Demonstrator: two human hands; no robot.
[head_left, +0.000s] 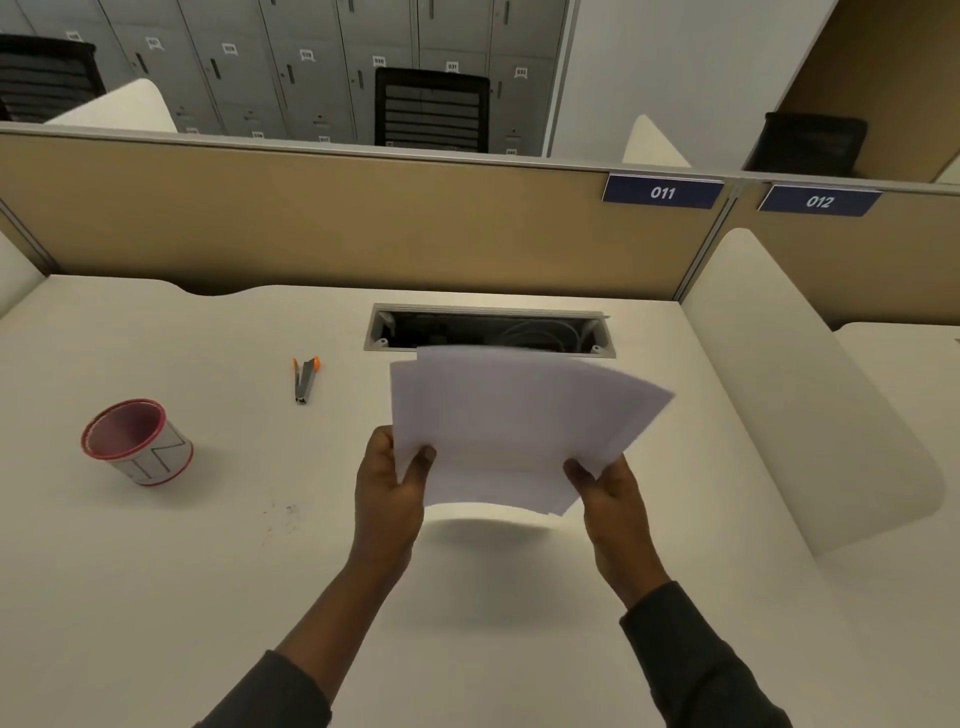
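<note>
A fanned sheaf of white paper sheets (511, 426) hangs above the white desk (156, 571), lifted clear so that it casts a shadow below. My left hand (390, 488) grips its lower left corner, thumb on top. My right hand (608, 493) pinches its lower right edge. The sheets are slightly out of line with one another. A grey stapler with orange ends (305, 379) lies on the desk to the left of the paper, apart from both hands.
A white cup with a red rim (137, 441) stands at the left. An open cable tray (488, 330) is sunk in the desk behind the paper. A tan partition (337, 223) closes the back; a white side divider (800, 389) stands on the right.
</note>
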